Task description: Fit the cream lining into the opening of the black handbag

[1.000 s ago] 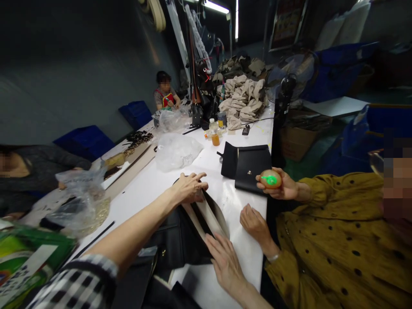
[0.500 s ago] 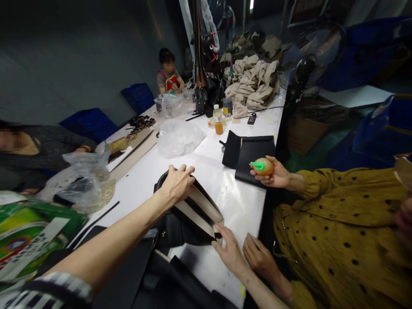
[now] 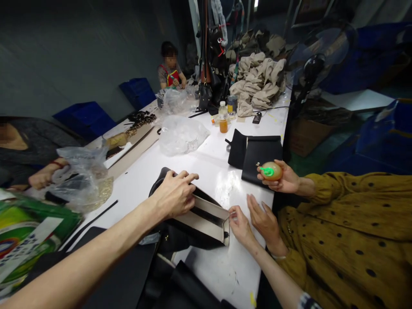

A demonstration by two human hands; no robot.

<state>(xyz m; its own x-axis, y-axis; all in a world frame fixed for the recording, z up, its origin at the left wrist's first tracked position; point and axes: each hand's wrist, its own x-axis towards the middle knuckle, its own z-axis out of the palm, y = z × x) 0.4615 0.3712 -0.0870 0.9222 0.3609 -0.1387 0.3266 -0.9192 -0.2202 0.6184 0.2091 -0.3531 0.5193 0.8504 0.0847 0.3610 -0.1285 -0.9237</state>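
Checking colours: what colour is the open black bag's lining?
Its lining looks mostly pale beige, clearest in the head view.

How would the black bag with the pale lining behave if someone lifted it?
The black bag would probably bend only a little, as the edges of its mouth run fairly straight. It may feel light for its size, since its open mouth shows hollow space. Rolling seems unlikely, given its boxy end.

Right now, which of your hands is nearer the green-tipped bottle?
Right. Right hand is below-left of the bottle in frame; left hand farther left, on the black bag.
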